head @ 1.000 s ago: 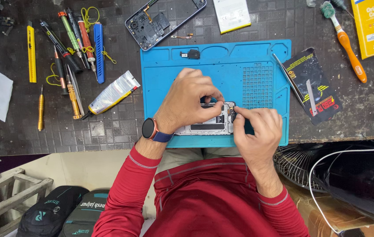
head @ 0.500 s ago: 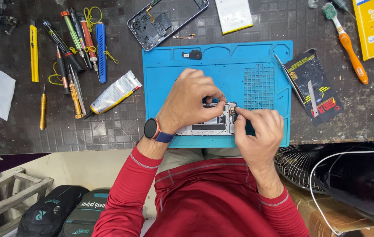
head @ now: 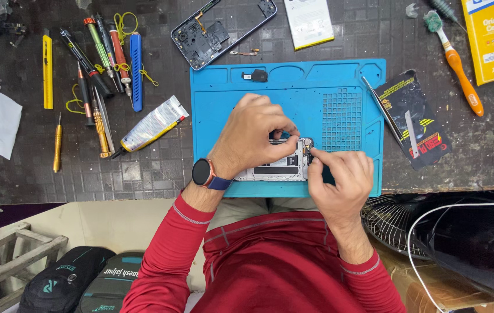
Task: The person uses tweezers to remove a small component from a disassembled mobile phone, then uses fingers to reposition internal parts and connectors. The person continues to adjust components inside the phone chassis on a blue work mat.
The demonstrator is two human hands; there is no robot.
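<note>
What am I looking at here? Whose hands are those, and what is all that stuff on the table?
The picture comes from a camera worn on a person's head, looking down, so you see that person's own two hands and red sleeves. The left hand, with a watch on its wrist, presses down on an opened phone, which lies on a blue mat. The right hand pinches at the phone's right end; whether it holds a small tool is hidden. Farther up lies another phone shell. To the left are screwdrivers and a glue tube. To the right are a dark packet and an orange-handled brush.
</note>
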